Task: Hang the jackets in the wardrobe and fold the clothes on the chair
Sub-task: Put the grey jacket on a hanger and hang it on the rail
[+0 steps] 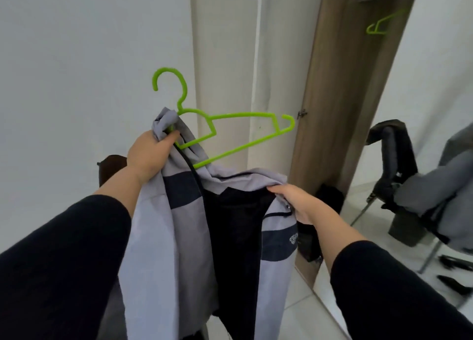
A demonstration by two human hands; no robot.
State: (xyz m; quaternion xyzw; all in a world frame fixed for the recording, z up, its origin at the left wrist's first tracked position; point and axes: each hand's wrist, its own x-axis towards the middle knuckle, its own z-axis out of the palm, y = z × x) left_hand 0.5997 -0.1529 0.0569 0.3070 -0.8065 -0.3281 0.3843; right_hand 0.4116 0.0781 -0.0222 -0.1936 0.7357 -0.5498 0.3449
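Hanger [230,132] above jacket [163,237] – wardrobe [332,109] right, chair [399,165] further rt.

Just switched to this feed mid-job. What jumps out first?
The bright green hanger at centre, hook up, one shoulder already inside a grey and navy jacket. The left hand grips the hanger and jacket together at the collar, while the right hand holds the jacket's other shoulder. On the right, a mirror reflects a chair draped with dark clothes.
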